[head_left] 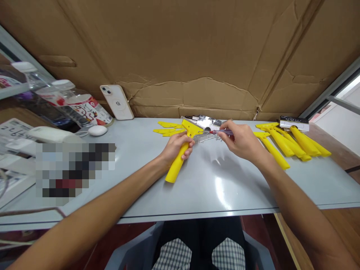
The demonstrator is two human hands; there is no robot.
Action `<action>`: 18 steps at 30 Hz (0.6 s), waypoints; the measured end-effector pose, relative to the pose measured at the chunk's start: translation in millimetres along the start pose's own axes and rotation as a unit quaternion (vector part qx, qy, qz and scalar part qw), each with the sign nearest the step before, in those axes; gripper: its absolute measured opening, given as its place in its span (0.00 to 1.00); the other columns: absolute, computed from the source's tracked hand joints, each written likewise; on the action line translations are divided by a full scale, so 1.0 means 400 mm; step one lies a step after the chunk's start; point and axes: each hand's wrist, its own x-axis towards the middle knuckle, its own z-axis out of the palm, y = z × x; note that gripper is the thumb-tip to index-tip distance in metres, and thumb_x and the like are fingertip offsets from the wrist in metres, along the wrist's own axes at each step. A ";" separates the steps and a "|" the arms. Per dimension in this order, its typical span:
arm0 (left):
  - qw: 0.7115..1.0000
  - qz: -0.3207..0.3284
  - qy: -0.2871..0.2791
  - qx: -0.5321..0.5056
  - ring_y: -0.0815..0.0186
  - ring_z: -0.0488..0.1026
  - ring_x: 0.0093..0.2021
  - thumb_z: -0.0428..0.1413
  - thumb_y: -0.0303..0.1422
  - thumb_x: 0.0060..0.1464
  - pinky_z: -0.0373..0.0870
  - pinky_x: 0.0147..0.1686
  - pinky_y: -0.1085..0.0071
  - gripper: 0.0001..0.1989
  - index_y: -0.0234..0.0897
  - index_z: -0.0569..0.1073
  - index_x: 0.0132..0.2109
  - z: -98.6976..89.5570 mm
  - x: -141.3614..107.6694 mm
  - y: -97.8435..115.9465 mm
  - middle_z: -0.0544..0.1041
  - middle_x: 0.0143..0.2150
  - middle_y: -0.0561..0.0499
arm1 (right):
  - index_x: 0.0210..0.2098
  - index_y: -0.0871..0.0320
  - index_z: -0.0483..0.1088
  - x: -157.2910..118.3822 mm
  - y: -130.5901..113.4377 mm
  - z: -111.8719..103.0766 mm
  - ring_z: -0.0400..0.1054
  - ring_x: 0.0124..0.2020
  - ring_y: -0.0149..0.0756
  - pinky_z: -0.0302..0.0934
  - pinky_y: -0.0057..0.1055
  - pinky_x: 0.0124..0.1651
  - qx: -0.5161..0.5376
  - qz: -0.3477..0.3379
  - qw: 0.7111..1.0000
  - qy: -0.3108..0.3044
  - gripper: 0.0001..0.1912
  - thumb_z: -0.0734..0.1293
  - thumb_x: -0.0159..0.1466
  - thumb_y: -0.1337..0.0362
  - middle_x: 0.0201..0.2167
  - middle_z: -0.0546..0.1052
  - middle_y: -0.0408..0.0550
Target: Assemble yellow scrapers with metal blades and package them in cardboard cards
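Observation:
My left hand (181, 146) is wrapped round the handle of a yellow scraper (176, 168), whose wide head points away from me. Between the thumb and fingers of my right hand (239, 138) is a screwdriver (225, 132) with a see-through purplish handle. Its shaft points left toward the side of the scraper's head; whether the tip touches is too small to tell. Behind the scraper, flat yellow head pieces (168, 132) lie on the table. Small screws (218, 137) and a clear plastic piece (204, 138) lie under and beside the screwdriver.
More yellow scrapers (277, 148) lie at the right, by a small box (294, 123). A phone (116, 102) leans on the cardboard wall (197, 48). Bottles (87, 108), a white mouse (97, 130) and a blurred-out patch (73, 172) are on the left of the grey table (157, 195).

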 end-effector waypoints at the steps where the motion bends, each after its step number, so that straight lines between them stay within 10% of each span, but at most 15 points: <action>1: 1.000 0.001 -0.001 -0.001 0.75 0.59 0.14 0.63 0.34 0.46 0.54 0.12 0.77 0.11 0.38 0.67 0.31 0.000 0.000 0.000 0.69 0.21 0.56 | 0.43 0.53 0.70 0.001 0.000 0.000 0.67 0.27 0.39 0.51 0.35 0.35 -0.005 0.002 1.000 0.002 0.11 0.63 0.77 0.54 0.27 0.78 0.46; 18: 1.000 0.000 0.004 -0.006 0.75 0.60 0.14 0.63 0.34 0.45 0.54 0.12 0.77 0.11 0.38 0.67 0.31 0.008 -0.005 0.007 0.71 0.22 0.55 | 0.54 0.54 0.70 -0.004 -0.003 -0.004 0.68 0.27 0.39 0.54 0.35 0.36 0.010 -0.008 1.000 -0.017 0.11 0.64 0.74 0.59 0.30 0.80 0.45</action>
